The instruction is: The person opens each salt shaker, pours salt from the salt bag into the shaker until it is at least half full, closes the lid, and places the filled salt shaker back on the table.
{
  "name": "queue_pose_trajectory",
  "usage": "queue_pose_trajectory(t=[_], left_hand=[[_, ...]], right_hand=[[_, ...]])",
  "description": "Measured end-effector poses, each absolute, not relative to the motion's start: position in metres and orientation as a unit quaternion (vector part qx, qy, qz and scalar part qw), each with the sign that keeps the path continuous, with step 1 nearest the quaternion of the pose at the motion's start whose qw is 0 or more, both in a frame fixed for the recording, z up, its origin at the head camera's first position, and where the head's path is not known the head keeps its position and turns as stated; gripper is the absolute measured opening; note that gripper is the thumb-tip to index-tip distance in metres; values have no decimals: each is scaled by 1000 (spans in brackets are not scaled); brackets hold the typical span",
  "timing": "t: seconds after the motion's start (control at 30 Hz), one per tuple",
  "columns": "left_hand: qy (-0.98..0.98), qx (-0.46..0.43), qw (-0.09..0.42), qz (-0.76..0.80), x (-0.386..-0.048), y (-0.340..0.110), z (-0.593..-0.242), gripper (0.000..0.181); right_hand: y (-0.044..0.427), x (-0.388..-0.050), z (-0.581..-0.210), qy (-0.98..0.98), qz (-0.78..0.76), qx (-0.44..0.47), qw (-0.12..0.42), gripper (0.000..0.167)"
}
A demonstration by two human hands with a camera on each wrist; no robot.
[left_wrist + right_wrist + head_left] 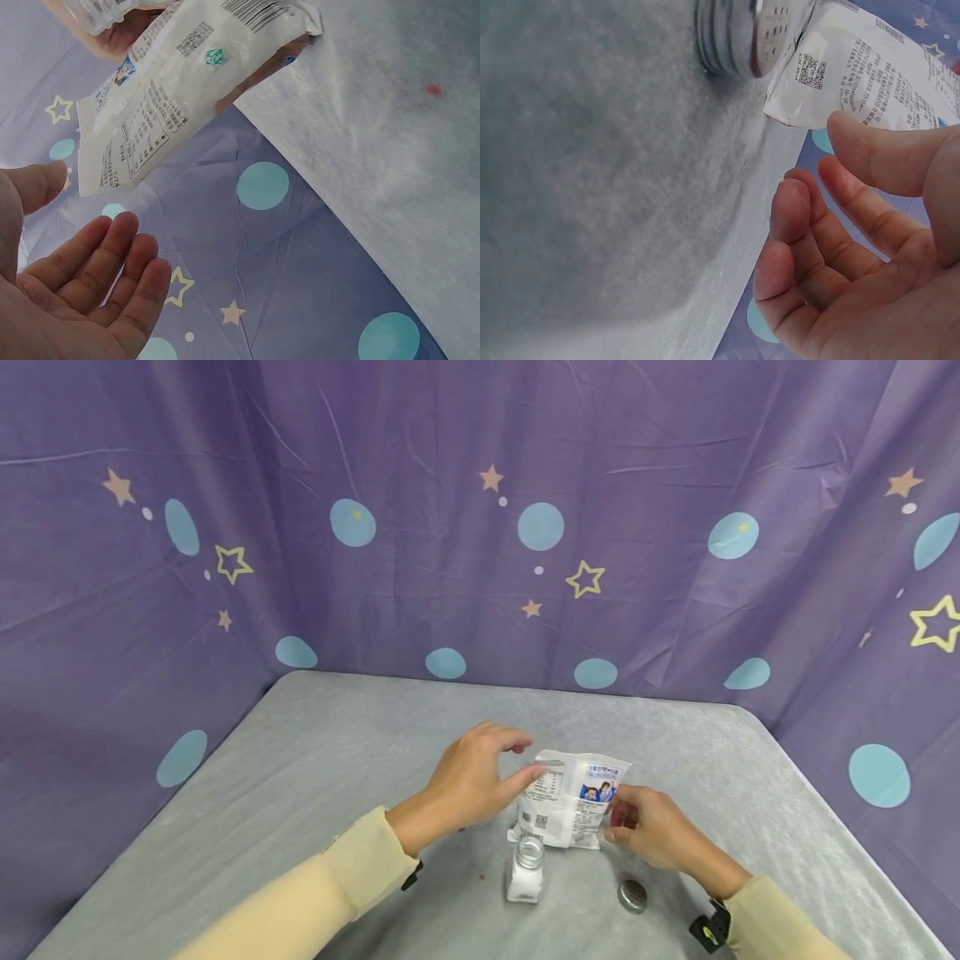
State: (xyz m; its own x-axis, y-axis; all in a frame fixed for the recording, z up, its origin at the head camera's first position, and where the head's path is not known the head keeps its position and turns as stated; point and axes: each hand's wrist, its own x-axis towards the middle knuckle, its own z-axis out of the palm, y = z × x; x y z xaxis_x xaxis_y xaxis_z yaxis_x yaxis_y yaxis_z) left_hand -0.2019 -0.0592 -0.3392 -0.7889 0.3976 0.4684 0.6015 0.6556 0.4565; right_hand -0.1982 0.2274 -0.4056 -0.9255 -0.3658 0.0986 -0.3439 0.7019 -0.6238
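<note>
A white printed packet (573, 797) stands upright on the grey table, behind a small glass jar (525, 872) of white contents with no lid on it. My left hand (472, 777) is at the packet's upper left, thumb and fingers apart; the left wrist view shows a gap between that hand (90, 285) and the packet (172, 90). At the packet's lower right is my right hand (656, 827), its fingers loosely bent and holding nothing. The right wrist view shows this hand (870, 232) beside the packet (855, 67); contact cannot be told.
A round perforated metal lid (632, 896) lies on the table (360, 727) to the right of the jar, near my right wrist. A purple curtain (450, 527) with stars and blue dots stands behind and at the sides of the table.
</note>
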Motion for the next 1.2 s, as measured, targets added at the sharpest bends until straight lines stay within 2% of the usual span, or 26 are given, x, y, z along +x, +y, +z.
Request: queue_pose_trajectory(t=[0.37, 0.73, 1.2], left_hand=[[-883, -272, 180, -338, -196, -71, -349, 33], [-873, -273, 163, -369, -192, -83, -360, 28], [-869, -288, 130, -381, -183, -92, -374, 25]], right_hand=[[230, -191, -403, 919, -340, -198, -14, 16], [231, -187, -402, 922, -354, -159, -13, 17], [234, -178, -401, 905, -380, -188, -28, 17]])
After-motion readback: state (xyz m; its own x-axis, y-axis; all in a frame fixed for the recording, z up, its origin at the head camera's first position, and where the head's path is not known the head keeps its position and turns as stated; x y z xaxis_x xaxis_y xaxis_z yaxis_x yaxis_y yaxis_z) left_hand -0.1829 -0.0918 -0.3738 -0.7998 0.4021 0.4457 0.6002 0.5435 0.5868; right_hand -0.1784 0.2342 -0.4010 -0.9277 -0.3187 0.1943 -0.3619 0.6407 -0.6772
